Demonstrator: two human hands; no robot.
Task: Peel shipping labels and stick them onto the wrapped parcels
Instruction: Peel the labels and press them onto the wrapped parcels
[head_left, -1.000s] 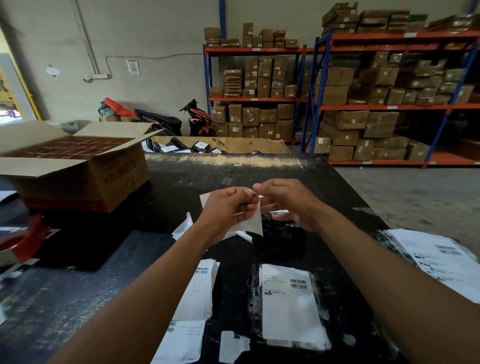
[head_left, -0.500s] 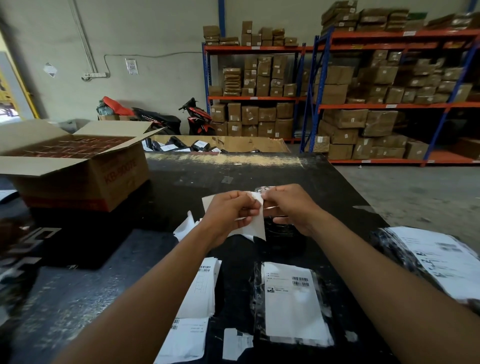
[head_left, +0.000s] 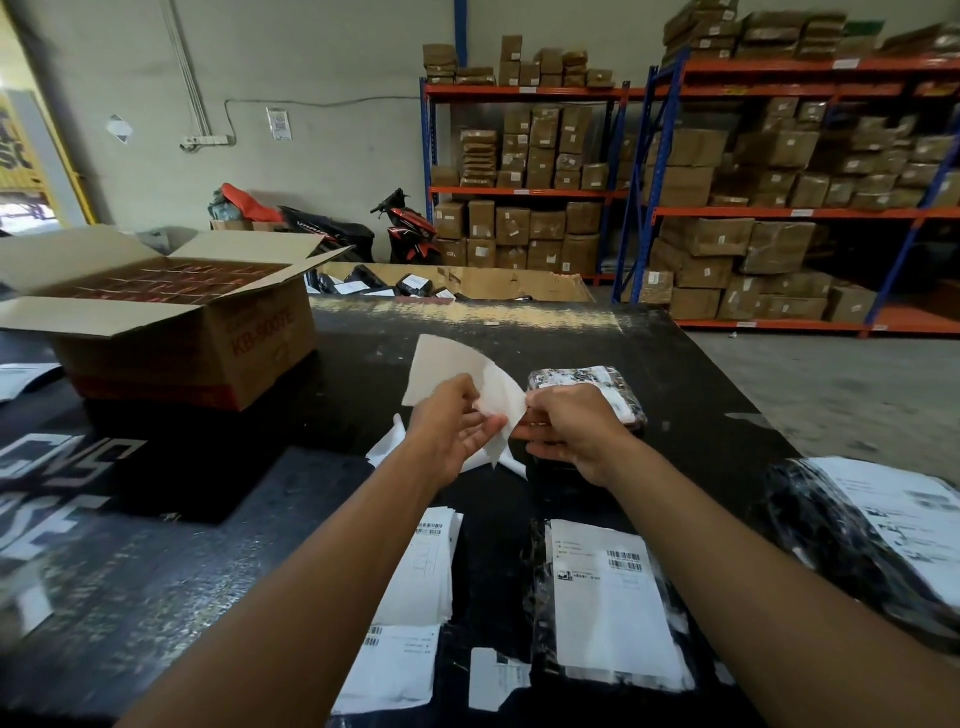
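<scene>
Black and scuffed, the work table (head_left: 322, 499) fills most of the room in front of the person, with orange and blue shelves of brown boxes (head_left: 737, 208) behind it. Above the middle of the table, the left hand (head_left: 447, 431) pinches a white backing sheet (head_left: 441, 371), and the right hand (head_left: 571, 431) pinches a shipping label (head_left: 501, 395) that is partly pulled away from it. Both hands are closed on the paper. Just behind the right hand lies a black wrapped parcel (head_left: 582, 379) on the table. Nearer the person than the hands, a labelled parcel (head_left: 608, 603) lies flat, and a stack of labels (head_left: 421, 571) sits beside it on its left. Another labelled parcel (head_left: 883, 525) lies at the table's right edge. An open cardboard box (head_left: 171, 332) stands at the table's far left.
</scene>
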